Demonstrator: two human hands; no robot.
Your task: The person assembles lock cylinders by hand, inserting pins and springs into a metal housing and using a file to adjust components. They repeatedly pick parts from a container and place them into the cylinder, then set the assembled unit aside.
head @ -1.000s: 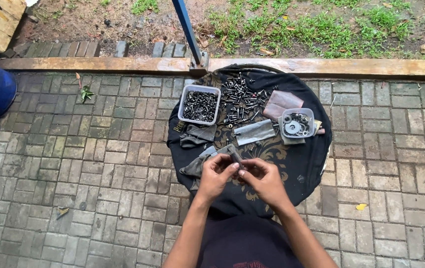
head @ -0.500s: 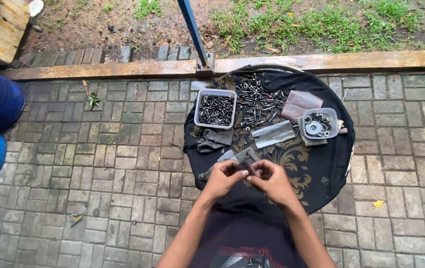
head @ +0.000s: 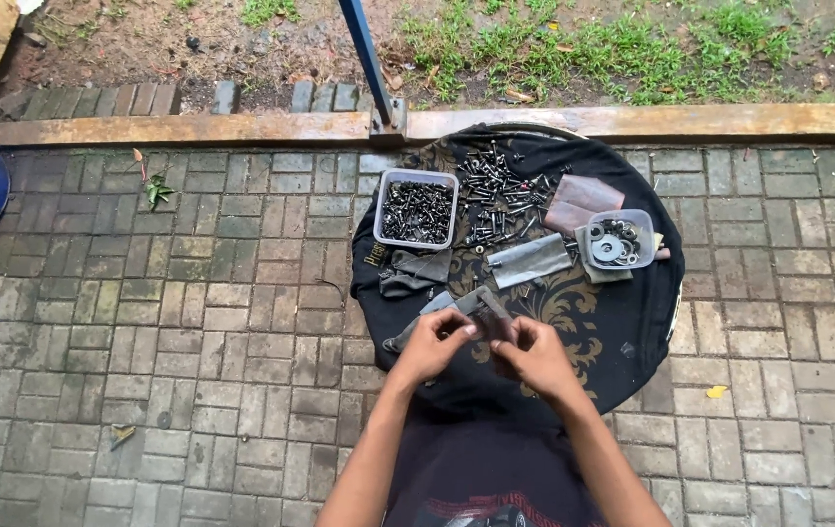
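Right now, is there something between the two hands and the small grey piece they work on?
Nothing visible. The left hand and the right hand both touch the small grey piece directly, above the dark cloth. The two tubs and loose bolts lie farther away.

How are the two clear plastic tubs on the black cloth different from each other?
The left tub is rectangular and larger; the right tub is smaller with rounded corners. The left tub is filled with small dark screws, the right tub holds a few pale ring-shaped washers. Both are clear, open-topped and upright on the black cloth, beyond the hands.
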